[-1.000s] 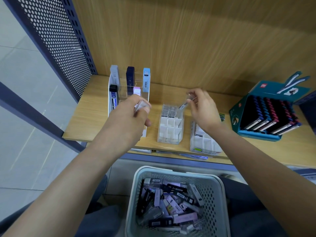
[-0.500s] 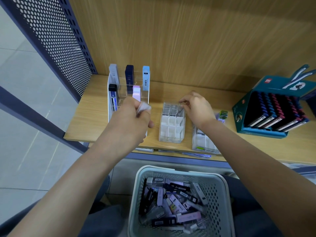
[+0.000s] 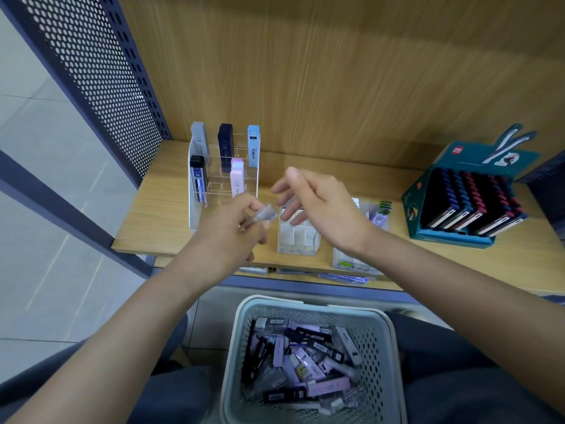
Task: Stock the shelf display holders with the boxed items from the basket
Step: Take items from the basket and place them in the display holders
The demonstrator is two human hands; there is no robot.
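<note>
Shelf [image 3: 159, 215] is stretching across 12 o'clock, carrying a tiered holder [image 3: 223, 179] at 11 o'clock and a grid holder [image 3: 298, 237] just beside it. Basket [image 3: 377, 362] is sitting at 6 o'clock, holding loose boxes [image 3: 305, 362]. Right hand [image 3: 324, 206] is hovering over the grid holder, fingers spread and released. Left hand [image 3: 229, 231] is pinching a clear box [image 3: 265, 214] near centre.

The left hand [image 3: 226, 231] and right hand [image 3: 321, 203] join bare forearms [image 3: 122, 332]; dark blue-grey trousers [image 3: 177, 393] cover the legs.
</note>
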